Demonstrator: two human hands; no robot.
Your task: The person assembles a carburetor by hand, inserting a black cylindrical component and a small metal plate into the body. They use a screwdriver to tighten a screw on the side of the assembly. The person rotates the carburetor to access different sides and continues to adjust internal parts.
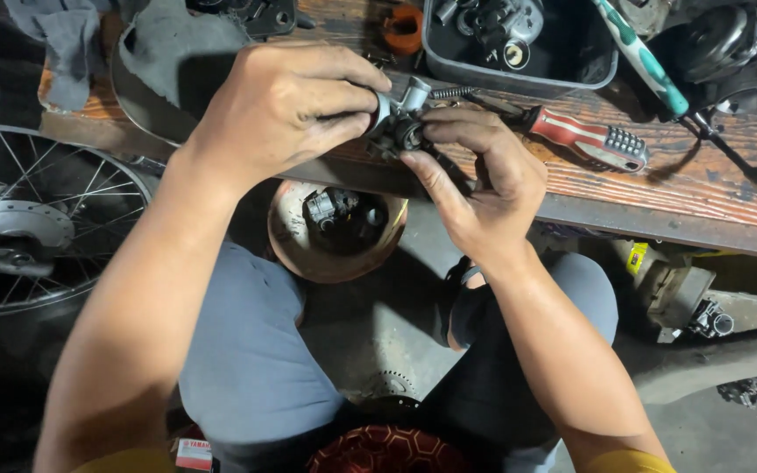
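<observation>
A worn wooden bench (711, 188) with a steel front edge runs across a cramped workshop, a spoked wheel (28, 219) cut off at left. Just before that edge, the left hand (278, 109) and right hand (484, 188) clamp together on a small grey metal part (400, 118), largely hidden by fingers. A red-handled screwdriver (584, 138) lies beside them, a dark tray (519, 79) behind.

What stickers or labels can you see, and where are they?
Red and white label: small rectangle at the bottom edge, beside the person's leg.
Yellow tag: small strip under the wooden bench, on the right, fixed to a metal part.
No screens or signs show.
</observation>
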